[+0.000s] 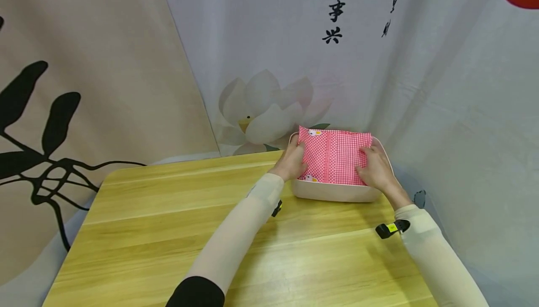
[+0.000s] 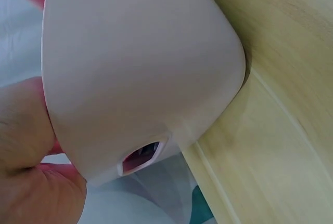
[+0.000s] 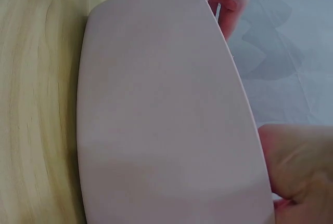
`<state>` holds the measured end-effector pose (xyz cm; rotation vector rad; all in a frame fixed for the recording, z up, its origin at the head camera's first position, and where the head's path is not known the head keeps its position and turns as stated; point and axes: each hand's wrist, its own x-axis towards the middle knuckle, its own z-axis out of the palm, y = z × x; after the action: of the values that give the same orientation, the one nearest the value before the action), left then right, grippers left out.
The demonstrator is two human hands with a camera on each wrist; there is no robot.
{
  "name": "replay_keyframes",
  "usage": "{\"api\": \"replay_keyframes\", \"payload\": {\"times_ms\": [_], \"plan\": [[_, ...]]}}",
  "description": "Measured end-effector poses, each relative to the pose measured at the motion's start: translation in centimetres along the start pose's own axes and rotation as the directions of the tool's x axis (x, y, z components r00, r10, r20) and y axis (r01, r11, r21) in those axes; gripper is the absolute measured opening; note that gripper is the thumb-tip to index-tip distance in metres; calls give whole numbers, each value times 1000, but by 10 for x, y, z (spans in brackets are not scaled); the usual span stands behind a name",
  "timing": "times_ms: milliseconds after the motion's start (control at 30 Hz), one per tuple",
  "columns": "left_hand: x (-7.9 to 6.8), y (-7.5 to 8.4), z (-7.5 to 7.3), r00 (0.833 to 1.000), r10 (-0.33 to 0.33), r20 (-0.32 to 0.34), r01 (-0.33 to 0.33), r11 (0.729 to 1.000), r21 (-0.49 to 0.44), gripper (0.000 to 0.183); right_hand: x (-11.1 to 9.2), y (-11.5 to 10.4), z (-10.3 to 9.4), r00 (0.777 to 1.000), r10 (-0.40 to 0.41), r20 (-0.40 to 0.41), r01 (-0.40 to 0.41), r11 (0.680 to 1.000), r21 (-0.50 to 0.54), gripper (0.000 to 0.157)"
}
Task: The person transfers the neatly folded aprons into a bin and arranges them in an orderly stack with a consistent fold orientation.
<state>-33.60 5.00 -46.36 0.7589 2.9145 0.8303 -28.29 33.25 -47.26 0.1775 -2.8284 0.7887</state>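
Observation:
A pink-and-white checked cloth [image 1: 337,157] with small duck prints stands partly inside a pale pink plastic bin [image 1: 334,193]; the bin's front wall hides its lower part. My left hand [image 1: 292,162] grips the cloth by its left side, thumb in front. On the opposite side my right hand [image 1: 376,166] holds it the same way, with the fingers behind hidden. In the left wrist view the bin's wall [image 2: 140,63] covers most of the cloth, and the left hand [image 2: 41,151] reaches over the rim. The right hand [image 3: 302,172] is likewise at the rim in the right wrist view.
The bin stands at the back right of a wooden table [image 1: 168,222], close to the table's far edge. A pale printed curtain [image 1: 269,40] hangs right behind it and along the right side. One end of the bin has a handle slot [image 2: 140,157].

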Motion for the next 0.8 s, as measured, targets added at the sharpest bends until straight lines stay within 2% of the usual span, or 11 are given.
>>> {"api": "replay_keyframes", "payload": {"times_ms": [267,500,700,800], "plan": [[-3,0,4,999,31,26,-34,992,124,68,-3,-4,2,1000,14,-28,-14,1000,19,66],[-9,-2,3,995,89,46,-91,994,52,76,-6,-6,5,998,12,-67,-7,997,73,63],[-13,-5,3,992,121,28,-123,990,65,78,-8,-6,7,993,-4,-119,12,998,61,62],[-13,-6,4,991,132,28,-133,988,72,79,-8,-5,8,989,-42,-139,47,998,34,63]]}}
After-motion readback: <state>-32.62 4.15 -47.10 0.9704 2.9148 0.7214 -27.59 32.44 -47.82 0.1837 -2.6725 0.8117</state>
